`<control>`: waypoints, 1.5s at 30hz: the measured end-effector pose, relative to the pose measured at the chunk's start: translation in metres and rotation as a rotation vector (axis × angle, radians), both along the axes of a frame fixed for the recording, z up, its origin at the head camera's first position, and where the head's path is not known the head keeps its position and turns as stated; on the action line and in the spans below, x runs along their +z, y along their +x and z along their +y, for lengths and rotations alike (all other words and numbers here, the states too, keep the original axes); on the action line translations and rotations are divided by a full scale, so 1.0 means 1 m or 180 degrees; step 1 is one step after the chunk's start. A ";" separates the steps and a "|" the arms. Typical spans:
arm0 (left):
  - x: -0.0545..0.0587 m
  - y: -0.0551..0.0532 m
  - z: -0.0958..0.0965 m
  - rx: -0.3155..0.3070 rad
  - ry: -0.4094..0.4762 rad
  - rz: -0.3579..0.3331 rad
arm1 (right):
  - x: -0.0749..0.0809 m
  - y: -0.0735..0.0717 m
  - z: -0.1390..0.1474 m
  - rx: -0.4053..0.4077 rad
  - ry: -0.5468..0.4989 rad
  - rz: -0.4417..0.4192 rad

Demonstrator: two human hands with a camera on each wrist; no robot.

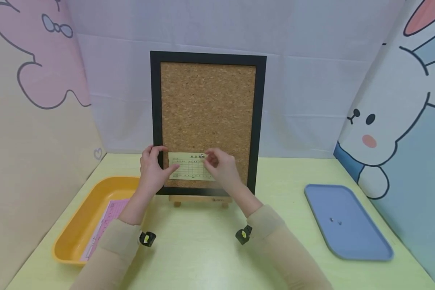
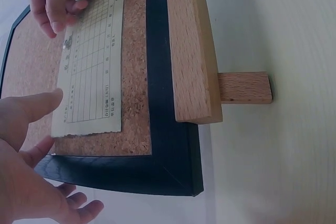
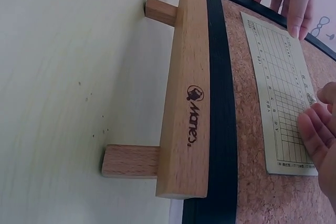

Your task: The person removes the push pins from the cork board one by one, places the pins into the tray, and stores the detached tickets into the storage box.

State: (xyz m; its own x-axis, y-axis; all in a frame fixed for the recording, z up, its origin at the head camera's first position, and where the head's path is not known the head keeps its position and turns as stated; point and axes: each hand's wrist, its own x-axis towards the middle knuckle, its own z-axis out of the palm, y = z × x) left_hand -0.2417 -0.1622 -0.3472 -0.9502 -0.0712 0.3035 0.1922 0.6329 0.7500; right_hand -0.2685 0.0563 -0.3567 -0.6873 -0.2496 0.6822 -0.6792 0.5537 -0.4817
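A pale yellow printed form lies flat against the lower part of a black-framed corkboard. At its top edge, right of the middle, sits a small shiny metal pin. My left hand is at the board's left edge, its thumb touching the form's left part while other fingers reach the frame. In the left wrist view those fingers spread out past the black frame. Beside the pin is my right hand, with bent index finger and thumb right at it; the pin shows outside the fingertips.
The board stands on a wooden easel. At left, a yellow tray holds pink printed sheets. On the right is a blue tray with two small metal pins. Cartoon-printed walls enclose the table.
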 end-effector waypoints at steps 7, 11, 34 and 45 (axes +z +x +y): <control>0.003 -0.003 0.001 -0.0004 -0.0066 -0.0025 | 0.002 -0.001 -0.007 -0.0419 0.0462 0.0281; 0.002 -0.007 0.001 0.0031 -0.0089 -0.0119 | 0.002 -0.001 -0.010 -0.0601 0.0603 0.0428; 0.004 -0.013 -0.001 0.0087 -0.0051 -0.0104 | 0.003 -0.006 -0.018 -0.0936 0.0761 0.0589; 0.003 -0.014 0.000 0.0068 0.0014 0.0052 | 0.002 -0.009 -0.017 -0.0913 0.0825 0.0665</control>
State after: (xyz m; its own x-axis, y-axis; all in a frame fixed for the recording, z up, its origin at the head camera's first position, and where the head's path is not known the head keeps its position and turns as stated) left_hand -0.2553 -0.1624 -0.3446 -0.9433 -0.0927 0.3186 0.1909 0.6336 0.7497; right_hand -0.2773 0.0389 -0.3550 -0.6076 -0.2501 0.7538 -0.5485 0.8185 -0.1706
